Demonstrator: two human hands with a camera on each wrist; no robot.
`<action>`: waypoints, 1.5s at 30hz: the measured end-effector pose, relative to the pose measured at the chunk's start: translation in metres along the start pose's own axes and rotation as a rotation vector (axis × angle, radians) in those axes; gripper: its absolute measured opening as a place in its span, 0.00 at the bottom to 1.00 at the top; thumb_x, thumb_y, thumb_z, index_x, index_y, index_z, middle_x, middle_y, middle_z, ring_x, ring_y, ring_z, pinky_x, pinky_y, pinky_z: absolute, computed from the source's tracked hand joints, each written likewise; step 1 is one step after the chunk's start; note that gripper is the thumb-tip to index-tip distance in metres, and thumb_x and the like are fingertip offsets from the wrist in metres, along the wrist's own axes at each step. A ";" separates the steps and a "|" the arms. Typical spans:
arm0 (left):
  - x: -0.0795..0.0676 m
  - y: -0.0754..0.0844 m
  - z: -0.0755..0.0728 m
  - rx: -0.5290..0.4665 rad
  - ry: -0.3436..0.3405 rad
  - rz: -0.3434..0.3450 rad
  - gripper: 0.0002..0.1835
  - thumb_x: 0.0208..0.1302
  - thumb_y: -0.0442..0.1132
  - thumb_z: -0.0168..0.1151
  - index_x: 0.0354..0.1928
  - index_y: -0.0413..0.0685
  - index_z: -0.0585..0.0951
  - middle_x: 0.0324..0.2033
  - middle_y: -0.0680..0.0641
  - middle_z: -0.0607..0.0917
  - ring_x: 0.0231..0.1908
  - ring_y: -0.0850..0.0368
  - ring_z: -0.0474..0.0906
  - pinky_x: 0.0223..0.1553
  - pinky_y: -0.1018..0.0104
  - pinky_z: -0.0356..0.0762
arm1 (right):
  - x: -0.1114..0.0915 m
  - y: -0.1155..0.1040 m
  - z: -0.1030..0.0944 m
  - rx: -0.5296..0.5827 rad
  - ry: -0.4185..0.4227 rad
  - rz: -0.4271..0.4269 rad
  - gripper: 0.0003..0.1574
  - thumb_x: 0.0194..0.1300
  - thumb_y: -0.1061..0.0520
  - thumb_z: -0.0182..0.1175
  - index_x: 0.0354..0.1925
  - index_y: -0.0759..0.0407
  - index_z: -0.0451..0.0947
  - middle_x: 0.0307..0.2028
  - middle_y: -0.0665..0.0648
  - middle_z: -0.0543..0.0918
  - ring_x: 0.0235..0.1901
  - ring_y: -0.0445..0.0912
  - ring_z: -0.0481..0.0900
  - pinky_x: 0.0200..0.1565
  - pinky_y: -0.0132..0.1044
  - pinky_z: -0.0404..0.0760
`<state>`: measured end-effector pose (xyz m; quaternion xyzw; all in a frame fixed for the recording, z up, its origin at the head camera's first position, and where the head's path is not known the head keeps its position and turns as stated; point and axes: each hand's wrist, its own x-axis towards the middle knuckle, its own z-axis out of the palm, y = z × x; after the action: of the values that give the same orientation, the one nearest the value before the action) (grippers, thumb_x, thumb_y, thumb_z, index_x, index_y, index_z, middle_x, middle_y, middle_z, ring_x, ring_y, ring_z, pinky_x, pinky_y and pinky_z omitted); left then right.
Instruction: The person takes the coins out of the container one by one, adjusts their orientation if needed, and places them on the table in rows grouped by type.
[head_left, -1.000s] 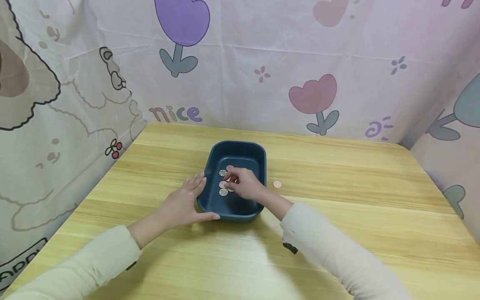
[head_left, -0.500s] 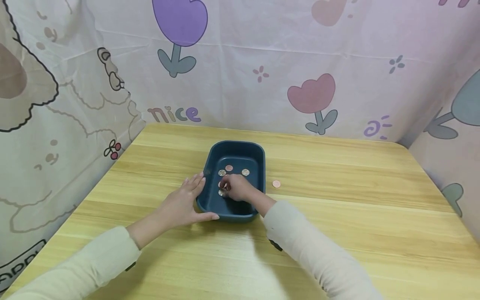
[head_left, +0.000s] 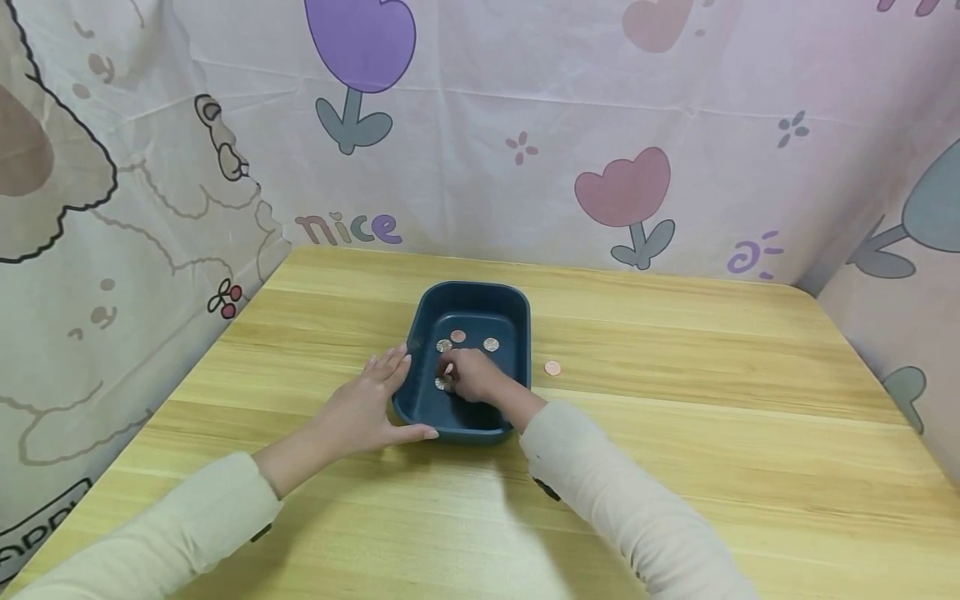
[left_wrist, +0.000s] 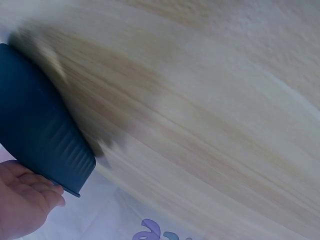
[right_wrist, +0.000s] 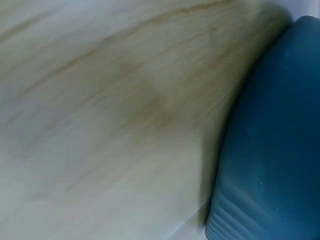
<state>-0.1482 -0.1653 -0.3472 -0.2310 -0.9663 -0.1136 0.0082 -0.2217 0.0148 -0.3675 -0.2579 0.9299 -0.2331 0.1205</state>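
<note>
A dark blue rectangular tub [head_left: 521, 333] stands on the wooden table, with several coins on its floor. Against the tub's left side and near left corner rests my left hand [head_left: 360, 412], fingers straight and thumb along the near rim. The left wrist view shows the fingers [left_wrist: 37, 187] at the tub's rim. Inside the tub my right hand [head_left: 472, 375] reaches down with bent fingers, fingertips right at a silvery coin [head_left: 442, 384]. I cannot tell whether a coin is between them. Farther back lie a copper coin [head_left: 457, 336] and two silvery coins, one at the right [head_left: 491, 344].
One copper coin [head_left: 552, 367] lies outside the tub, to its right on the wooden table [head_left: 675, 375]. A printed cloth [head_left: 480, 183] hangs behind the table and along both sides. The right wrist view shows the tub's outer wall [right_wrist: 270, 140], with the right hand out of sight.
My right hand has moved lower into the tub and slightly left, uncovering the silvery coin at the right and covering a copper one. The left hand stays in place.
</note>
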 end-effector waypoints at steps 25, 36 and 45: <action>0.000 0.001 -0.001 0.019 -0.005 -0.015 0.57 0.44 0.71 0.62 0.65 0.32 0.62 0.68 0.34 0.58 0.68 0.38 0.55 0.64 0.45 0.62 | -0.038 0.002 -0.031 0.270 0.230 -0.087 0.07 0.61 0.65 0.58 0.26 0.65 0.78 0.18 0.58 0.79 0.17 0.36 0.70 0.21 0.24 0.68; -0.001 0.001 0.000 0.017 0.003 -0.023 0.57 0.44 0.71 0.62 0.65 0.31 0.62 0.68 0.34 0.58 0.68 0.37 0.55 0.64 0.45 0.61 | -0.072 0.026 -0.050 0.577 0.326 0.107 0.08 0.62 0.61 0.58 0.30 0.67 0.75 0.17 0.52 0.74 0.14 0.40 0.67 0.18 0.28 0.67; 0.001 0.000 0.002 0.009 -0.001 -0.015 0.58 0.44 0.71 0.61 0.66 0.31 0.61 0.69 0.34 0.57 0.68 0.37 0.54 0.65 0.45 0.58 | -0.103 0.070 -0.052 0.655 0.387 0.229 0.09 0.63 0.62 0.55 0.30 0.69 0.73 0.16 0.49 0.74 0.14 0.36 0.65 0.16 0.25 0.63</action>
<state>-0.1487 -0.1646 -0.3488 -0.2237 -0.9685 -0.1090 0.0080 -0.1824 0.1422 -0.3466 -0.0515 0.8345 -0.5468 0.0441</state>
